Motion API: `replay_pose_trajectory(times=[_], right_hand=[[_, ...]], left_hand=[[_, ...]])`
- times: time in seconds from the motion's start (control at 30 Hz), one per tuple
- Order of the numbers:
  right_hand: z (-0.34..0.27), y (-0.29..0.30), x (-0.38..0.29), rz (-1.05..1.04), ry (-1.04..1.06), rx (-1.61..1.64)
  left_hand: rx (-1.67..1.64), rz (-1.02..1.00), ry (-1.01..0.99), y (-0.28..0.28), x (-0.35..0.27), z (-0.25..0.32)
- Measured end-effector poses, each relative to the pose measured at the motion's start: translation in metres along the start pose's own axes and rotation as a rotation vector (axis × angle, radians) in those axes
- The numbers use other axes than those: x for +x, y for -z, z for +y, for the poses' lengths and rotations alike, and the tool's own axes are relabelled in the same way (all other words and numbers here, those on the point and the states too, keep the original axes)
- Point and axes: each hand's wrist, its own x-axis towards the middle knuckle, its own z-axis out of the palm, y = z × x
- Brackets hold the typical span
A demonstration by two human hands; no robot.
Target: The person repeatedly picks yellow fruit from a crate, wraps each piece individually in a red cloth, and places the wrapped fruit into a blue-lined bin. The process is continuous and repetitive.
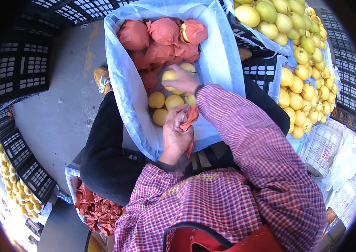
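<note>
A crate lined with pale blue sheet (225, 60) stands between the person's knees. Fruits wrapped in red paper (134, 34) fill its far part; one at the upper right shows yellow through a gap. Bare yellow pears (174, 102) lie in the nearer part. My right hand (182, 79), slightly blurred, reaches into the crate with its fingers around a yellow pear (169, 75). Over the near part of the crate, my left hand (178, 129) is closed on crumpled red paper (191, 117), which sticks out above and below the fist.
Lined crates heaped with yellow pears (296, 85) stand at the right. A lined container of crumpled red paper (97, 208) sits at the lower left. Black plastic crates (17, 66) stand at the left, with more pears (17, 189) below. White plastic baskets (320, 151) are at the right.
</note>
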Motion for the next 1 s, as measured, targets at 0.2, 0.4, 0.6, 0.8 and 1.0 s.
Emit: replay_pose_trajectory(times=[0.2,0.4,0.6,0.8,1.0], right_hand=[[0.014,-0.031,0.039,-0.151,0.065,-0.447],[0.006,-0.031,0.031,-0.382,-0.175,-0.656],[-0.009,-0.062,0.060,-0.096,-0.335,-0.251],[-0.048,-0.063,0.062,-0.283,-0.349,0.013],[-0.010,-0.006,-0.017,-0.148,-0.030,0.541]], left_hand=[[-0.157,-0.120,0.267,0.007,0.002,-0.003],[-0.377,-0.166,0.507,0.017,0.016,0.021],[-0.163,0.094,0.403,0.011,0.011,0.004],[-0.365,0.208,0.526,0.015,0.003,-0.016],[-0.341,0.190,0.651,0.005,-0.001,-0.027]])
